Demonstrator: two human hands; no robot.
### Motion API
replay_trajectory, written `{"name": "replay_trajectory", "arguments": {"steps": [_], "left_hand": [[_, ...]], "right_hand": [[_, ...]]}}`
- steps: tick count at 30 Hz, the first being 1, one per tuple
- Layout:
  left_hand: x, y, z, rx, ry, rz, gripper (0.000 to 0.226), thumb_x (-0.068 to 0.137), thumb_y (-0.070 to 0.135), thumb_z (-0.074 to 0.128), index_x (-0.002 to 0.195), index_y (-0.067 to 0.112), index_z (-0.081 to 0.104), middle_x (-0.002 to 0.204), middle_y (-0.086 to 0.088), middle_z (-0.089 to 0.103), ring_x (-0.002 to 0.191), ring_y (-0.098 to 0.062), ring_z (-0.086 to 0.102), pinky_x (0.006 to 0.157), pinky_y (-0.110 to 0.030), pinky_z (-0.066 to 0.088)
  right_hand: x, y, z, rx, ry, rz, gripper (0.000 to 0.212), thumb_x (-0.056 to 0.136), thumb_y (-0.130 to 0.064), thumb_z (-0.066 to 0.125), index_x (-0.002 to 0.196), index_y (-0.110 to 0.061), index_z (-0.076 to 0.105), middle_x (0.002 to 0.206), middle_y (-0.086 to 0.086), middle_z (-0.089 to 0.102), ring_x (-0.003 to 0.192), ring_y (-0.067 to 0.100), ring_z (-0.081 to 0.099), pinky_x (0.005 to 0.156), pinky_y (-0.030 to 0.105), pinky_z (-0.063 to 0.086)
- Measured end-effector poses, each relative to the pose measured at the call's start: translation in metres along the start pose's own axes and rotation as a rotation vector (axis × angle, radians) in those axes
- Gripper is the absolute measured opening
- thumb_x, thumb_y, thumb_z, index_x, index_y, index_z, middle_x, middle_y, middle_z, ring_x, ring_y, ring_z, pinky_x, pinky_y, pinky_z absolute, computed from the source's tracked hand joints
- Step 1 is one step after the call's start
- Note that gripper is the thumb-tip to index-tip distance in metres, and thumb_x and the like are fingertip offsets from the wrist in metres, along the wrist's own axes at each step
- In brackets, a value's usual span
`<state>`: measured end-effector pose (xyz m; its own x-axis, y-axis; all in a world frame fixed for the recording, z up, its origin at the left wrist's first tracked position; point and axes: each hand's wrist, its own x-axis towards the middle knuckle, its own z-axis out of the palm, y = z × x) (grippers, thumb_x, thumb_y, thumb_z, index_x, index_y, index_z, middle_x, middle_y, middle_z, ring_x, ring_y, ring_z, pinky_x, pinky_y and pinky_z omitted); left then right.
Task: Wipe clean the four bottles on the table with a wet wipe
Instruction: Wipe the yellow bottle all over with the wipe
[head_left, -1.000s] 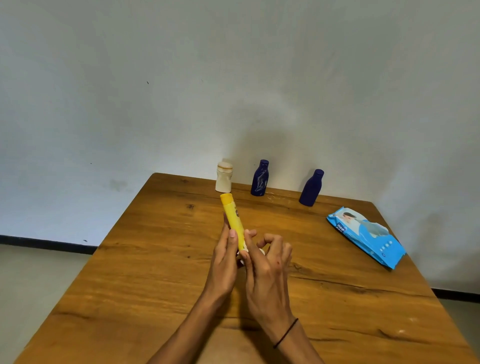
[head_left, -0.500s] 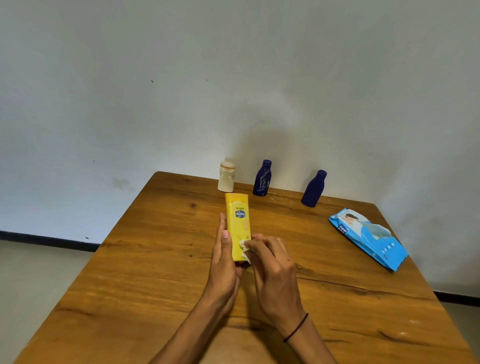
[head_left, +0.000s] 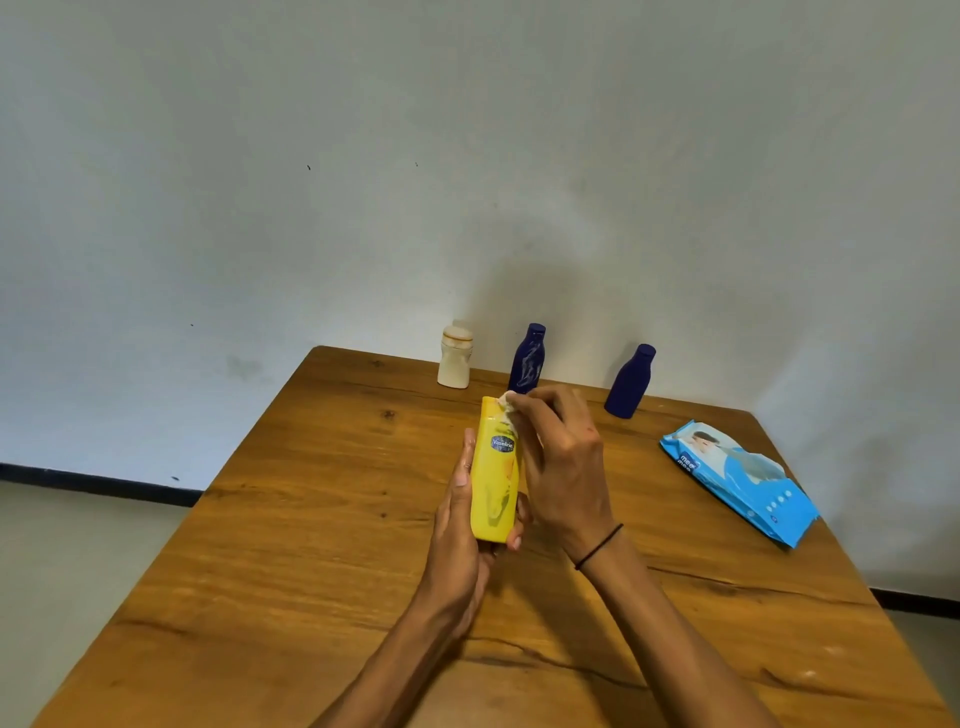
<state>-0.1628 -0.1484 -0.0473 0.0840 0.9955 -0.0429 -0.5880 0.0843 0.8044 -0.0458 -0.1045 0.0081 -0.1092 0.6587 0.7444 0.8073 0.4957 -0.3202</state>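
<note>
My left hand (head_left: 460, 525) grips a yellow lotion bottle (head_left: 494, 483) upright above the wooden table (head_left: 322, 545), label facing me. My right hand (head_left: 563, 462) pinches a small white wet wipe (head_left: 509, 404) against the bottle's top right corner. At the table's far edge stand a cream-white bottle (head_left: 455, 357), a dark blue bottle (head_left: 527, 358) and a second dark blue bottle (head_left: 629, 381), all upright and apart from my hands.
A blue pack of wet wipes (head_left: 740, 480) lies near the table's right edge. A grey wall rises just behind the far edge. The floor shows to the left, beyond the table's left edge.
The bottle has turned from edge-on to label-forward. My right hand with the wipe has slid up from the bottle's lower part to its top.
</note>
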Motion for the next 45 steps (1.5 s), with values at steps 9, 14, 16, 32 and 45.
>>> {"name": "replay_trajectory", "arguments": {"steps": [9,14,16,32,45], "left_hand": [[-0.006,0.005,-0.004,-0.015,0.035,-0.101,0.043,0.099,0.046,0.044,0.124,0.019,0.067,0.106,-0.013,0.077,0.090,-0.024,0.070,0.074,-0.041,0.052],[-0.007,-0.001,0.003,0.009,-0.003,-0.107,0.055,0.101,0.047,0.040,0.126,0.003,0.061,0.082,-0.015,0.066,0.068,-0.019,0.060,0.052,-0.029,0.046],[-0.007,0.001,0.003,0.002,0.001,-0.105,0.055,0.101,0.047,0.040,0.125,0.002,0.062,0.081,-0.016,0.066,0.068,-0.019,0.061,0.051,-0.029,0.046],[-0.008,0.000,0.000,-0.074,0.013,-0.147,0.054,0.101,0.047,0.041,0.120,0.003,0.066,0.082,-0.019,0.066,0.068,-0.020,0.061,0.053,-0.030,0.045],[-0.011,0.001,-0.005,-0.156,-0.001,-0.202,0.055,0.102,0.044,0.041,0.129,0.002,0.062,0.091,-0.018,0.067,0.072,-0.019,0.061,0.054,-0.028,0.046]], "right_hand": [[-0.030,-0.010,-0.003,-0.117,-0.297,-0.376,0.052,0.077,-0.014,0.088,0.123,-0.004,0.066,0.122,0.013,0.057,0.111,0.026,0.054,0.081,0.037,0.059],[0.002,0.001,-0.007,-0.209,-0.071,-0.261,0.052,0.071,-0.004,0.091,0.117,0.002,0.069,0.112,0.021,0.063,0.101,0.031,0.060,0.075,0.034,0.061],[0.007,0.001,-0.006,-0.187,-0.089,-0.272,0.048,0.072,-0.001,0.090,0.116,0.002,0.070,0.112,0.020,0.064,0.101,0.031,0.062,0.075,0.034,0.061],[0.004,0.002,-0.008,-0.193,-0.122,-0.274,0.048,0.073,-0.002,0.089,0.116,0.002,0.070,0.110,0.021,0.064,0.098,0.032,0.063,0.074,0.032,0.059],[-0.016,0.012,-0.007,-0.117,-0.125,-0.330,0.038,0.084,-0.009,0.079,0.119,-0.002,0.065,0.110,0.020,0.063,0.098,0.026,0.058,0.072,0.032,0.058]]}}
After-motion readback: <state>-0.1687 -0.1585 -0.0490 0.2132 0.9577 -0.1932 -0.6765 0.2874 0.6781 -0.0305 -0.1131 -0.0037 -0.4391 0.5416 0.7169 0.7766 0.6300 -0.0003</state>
